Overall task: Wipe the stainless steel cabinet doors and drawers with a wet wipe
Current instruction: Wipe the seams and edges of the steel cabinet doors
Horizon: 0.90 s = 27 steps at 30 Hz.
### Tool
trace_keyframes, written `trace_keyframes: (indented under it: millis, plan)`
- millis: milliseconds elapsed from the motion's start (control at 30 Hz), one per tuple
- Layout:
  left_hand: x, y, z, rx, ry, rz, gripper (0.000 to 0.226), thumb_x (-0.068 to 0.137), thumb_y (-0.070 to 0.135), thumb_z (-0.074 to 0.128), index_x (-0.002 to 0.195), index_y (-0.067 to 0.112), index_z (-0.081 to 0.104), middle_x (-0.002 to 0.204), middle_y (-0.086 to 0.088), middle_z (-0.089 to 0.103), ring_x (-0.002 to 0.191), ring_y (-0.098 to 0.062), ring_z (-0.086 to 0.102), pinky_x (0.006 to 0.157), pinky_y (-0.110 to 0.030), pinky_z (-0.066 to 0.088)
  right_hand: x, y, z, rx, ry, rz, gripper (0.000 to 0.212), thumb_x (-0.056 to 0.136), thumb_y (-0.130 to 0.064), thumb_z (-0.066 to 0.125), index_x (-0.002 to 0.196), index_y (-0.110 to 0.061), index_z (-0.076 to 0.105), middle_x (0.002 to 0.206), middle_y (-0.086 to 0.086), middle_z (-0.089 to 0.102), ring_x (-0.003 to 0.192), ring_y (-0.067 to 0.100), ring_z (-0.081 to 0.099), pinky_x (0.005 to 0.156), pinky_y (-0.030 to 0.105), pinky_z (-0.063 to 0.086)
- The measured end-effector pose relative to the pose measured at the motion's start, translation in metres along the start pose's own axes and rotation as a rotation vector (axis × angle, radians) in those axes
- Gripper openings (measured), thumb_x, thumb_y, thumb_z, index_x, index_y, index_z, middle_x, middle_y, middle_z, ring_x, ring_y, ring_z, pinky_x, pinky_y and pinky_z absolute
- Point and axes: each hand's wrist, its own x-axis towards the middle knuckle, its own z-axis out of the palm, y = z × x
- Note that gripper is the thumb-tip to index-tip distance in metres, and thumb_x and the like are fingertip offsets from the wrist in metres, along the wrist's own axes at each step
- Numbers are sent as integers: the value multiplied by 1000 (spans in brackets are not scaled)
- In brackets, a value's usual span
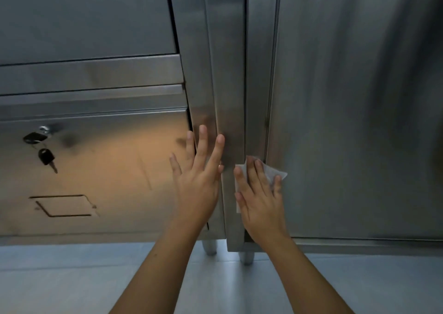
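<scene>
Just right of the vertical steel post (230, 85), the right hand (260, 201) presses the wet wipe (273, 173) flat on the cabinet door (347, 121) edge, fingers straight and apart, probably to spread pressure, while the left hand (199, 184), fingers splayed, seemingly braces on the post itself.

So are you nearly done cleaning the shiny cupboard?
Not nearly. Nothing looks clearly finished yet. The right hand presses the wet wipe against the seam beside the right door, while the left hand rests flat on the middle post. Left to do: the smudged, streaky drawer with the keys, and most of the right door.
</scene>
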Motion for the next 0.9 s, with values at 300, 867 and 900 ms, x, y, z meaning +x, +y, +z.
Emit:
trace_keyframes:
  millis: [300, 867, 900]
  plan:
    - [-5, 0, 6, 17, 8, 18, 58, 93, 29, 34, 146, 20, 10, 149, -10, 17, 136, -34, 20, 100, -65, 17, 44, -6, -10, 144, 125, 64, 51, 101, -37, 12, 147, -33, -10, 154, 2, 3, 142, 11, -9, 113, 40, -14]
    - [-19, -8, 18, 139, 70, 148, 64, 98, 29, 31, 149, 19, -5, 155, 5, -17, 143, -18, -6, 110, -55, 6, 39, -8, -3, 193, 143, 93, 49, 101, -37, 8, 145, -34, -14, 154, -2, -1, 142, 10, -7, 113, 43, -12]
    - [-19, -8, 18, 142, 70, 155, 64, 98, 29, 31, 149, 19, -6, 155, 5, -17, 143, -17, -6, 110, -54, 6, 41, -8, -3, 188, 147, 89, 49, 101, -38, 8, 145, -34, -14, 155, -3, -5, 142, 11, -7, 113, 43, -13]
